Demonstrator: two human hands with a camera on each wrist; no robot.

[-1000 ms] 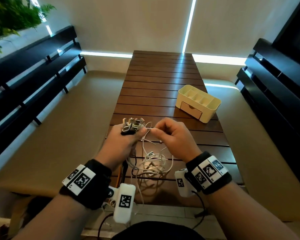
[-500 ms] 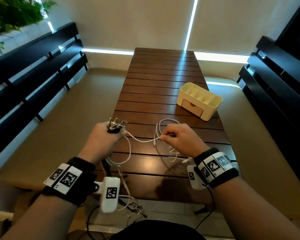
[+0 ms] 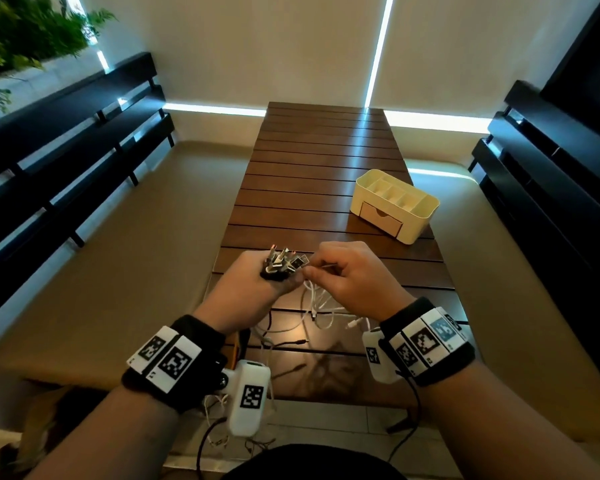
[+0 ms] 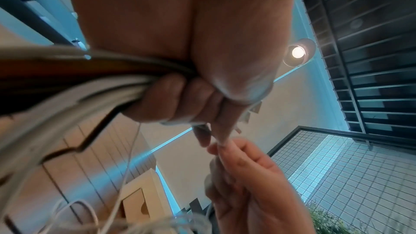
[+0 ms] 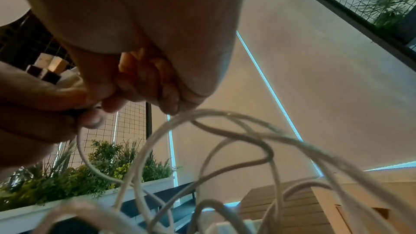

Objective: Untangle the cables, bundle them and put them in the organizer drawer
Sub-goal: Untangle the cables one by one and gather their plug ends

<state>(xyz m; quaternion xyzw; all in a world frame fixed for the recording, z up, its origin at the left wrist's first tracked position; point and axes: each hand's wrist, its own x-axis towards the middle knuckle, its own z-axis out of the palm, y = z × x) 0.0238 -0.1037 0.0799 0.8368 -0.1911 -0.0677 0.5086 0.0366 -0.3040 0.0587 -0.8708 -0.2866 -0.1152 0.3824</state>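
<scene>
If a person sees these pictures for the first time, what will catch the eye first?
First, the two hands meeting over the near end of the wooden table: the left hand grips a bunch of cable plugs pointing up, and the right hand pinches a white cable beside them. Loose cables hang below in loops. Farther right stands the cream organizer, its drawer shut.
</scene>
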